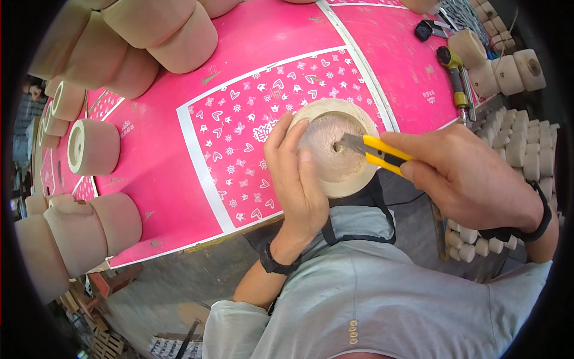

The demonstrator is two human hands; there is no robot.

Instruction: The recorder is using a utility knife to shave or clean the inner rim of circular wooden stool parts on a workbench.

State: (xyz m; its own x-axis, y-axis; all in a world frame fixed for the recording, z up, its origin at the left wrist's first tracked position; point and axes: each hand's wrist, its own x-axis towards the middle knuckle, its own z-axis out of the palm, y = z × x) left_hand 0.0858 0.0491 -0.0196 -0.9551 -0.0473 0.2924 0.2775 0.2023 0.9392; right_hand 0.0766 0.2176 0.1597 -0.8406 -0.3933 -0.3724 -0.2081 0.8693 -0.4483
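Observation:
A round, pale wooden piece (311, 119) with a raised rim and a hollowed face is tipped toward me at the table's near edge. A small dark hole shows in the middle of its hollow. My left hand (296, 170) wraps around its left side, the fingers resting over the rim. In my right hand (460, 170) is a yellow utility knife (385, 154), pinched between thumb and fingers. Its blade extends into the hollow, with the tip beside the hole; whether it touches the wood I cannot tell.
Pink printed sheeting covers the table (257, 36). Wooden cylinders (161, 30) are stacked at the far left, with a single one (95, 146) below them. A yellow-and-black power tool (457, 84) lies at the far right. More small cylinders (526, 146) are piled beyond my right arm.

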